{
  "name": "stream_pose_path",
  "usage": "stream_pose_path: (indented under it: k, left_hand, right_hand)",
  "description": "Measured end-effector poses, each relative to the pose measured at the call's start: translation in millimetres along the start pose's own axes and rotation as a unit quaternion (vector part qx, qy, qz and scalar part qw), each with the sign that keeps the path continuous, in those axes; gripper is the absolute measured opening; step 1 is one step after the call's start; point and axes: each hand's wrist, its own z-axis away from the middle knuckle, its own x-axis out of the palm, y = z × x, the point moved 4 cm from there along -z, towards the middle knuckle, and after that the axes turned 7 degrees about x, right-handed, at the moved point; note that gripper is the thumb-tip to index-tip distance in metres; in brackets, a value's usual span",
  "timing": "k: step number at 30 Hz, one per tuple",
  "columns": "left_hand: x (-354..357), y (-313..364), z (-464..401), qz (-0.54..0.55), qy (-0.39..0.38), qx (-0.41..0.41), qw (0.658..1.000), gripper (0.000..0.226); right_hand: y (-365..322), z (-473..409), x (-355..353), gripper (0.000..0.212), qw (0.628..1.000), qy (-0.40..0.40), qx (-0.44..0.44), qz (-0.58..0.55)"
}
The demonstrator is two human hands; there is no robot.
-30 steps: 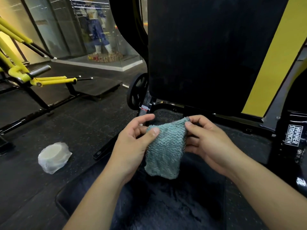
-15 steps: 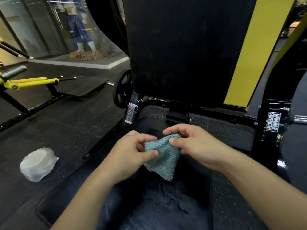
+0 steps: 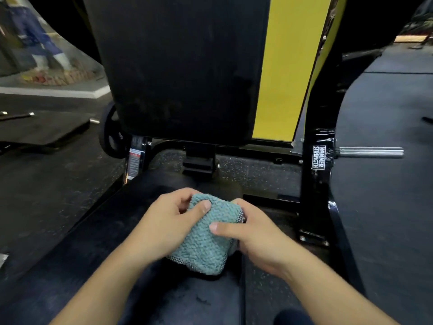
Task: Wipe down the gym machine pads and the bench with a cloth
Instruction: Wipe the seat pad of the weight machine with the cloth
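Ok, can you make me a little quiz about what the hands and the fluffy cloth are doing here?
1. True or false: only one hand holds the teal cloth.
2. What does the cloth hang over? A) the black seat pad B) the steel peg C) the yellow panel
3. Which thumb presses the cloth's top edge?

Key: 1. False: the left hand and the right hand both grip it. 2. A. 3. The left.

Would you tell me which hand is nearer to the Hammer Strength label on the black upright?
Right. The right hand grips the cloth below and left of the label; the left hand grips it farther left.
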Motion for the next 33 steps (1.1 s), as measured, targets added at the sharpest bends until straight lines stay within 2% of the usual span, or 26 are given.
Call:
stream_pose_path:
  k: [2,5,9,12,14,16,19,21,22,25,27,29,33]
  left_hand:
    - [1.2,-3.2,-1.0,-0.039,0.037,-0.004,0.999,0.006]
    - [-10.9,-1.9,0.7,-0.086,0.091,-0.018,0.992,0.011]
    - [-24.2,1.7,13.9,-0.082,0.111,-0.031,0.99,0.005]
    - [-27.6,5.4,30.7,-0.107,0.1,-0.031,0.989,0.008]
    - [-26.0,10.6,41.0,-0.124,0.084,-0.016,0.989,0.01]
    - [-21.4,17.3,48.5,-0.151,0.052,0.006,0.987,0.012]
    - [-14.0,17.3,55.2,-0.196,-0.024,0.029,0.98,0.018]
    - [-13.7,12.5,57.8,-0.234,-0.054,0.051,0.97,0.021]
    - [-14.0,11.2,58.6,-0.245,-0.06,0.066,0.965,0.024]
    - [-11.9,6.7,61.4,-0.311,-0.073,0.109,0.941,0.037]
    - [-10.7,3.2,61.3,-0.346,-0.095,0.121,0.926,0.026]
    - [-10.0,0.7,61.9,-0.34,-0.101,0.122,0.927,0.016]
    - [-5.5,3.0,58.0,-0.347,-0.105,0.133,0.922,0.01]
  right_hand:
    - [-1.0,-3.1,-11.0,0.029,0.999,0.051,0.009,-0.002]
    - [-11.2,-12.3,-20.2,0.032,0.995,0.1,0.007,-0.009]
    - [-27.4,-41.3,-27.7,0.026,0.992,0.126,0.008,0.008]
    - [-49.2,-70.5,-37.6,0.021,0.984,0.176,-0.042,0.011]
    - [-65.1,-91.7,-40.6,0.016,0.97,0.2,-0.078,0.118]
    - [-69.6,-114.2,-39.6,0.016,0.934,0.198,-0.08,0.287]
    - [-51.5,-146.7,-31.6,0.021,0.861,0.113,-0.028,0.495]
    - [-39.2,-158.0,-27.5,0.024,0.818,0.062,0.005,0.572]
    - [-38.1,-160.8,-26.3,0.026,0.809,0.051,0.008,0.585]
    - [-44.1,-163.6,-26.0,0.044,0.808,0.039,0.016,0.588]
    - [-46.4,-162.7,-31.5,0.054,0.81,0.04,0.035,0.584]
    - [-46.1,-156.2,-40.9,0.06,0.816,0.052,0.04,0.574]
    - [-36.3,-139.8,-61.8,0.057,0.849,0.095,0.031,0.518]
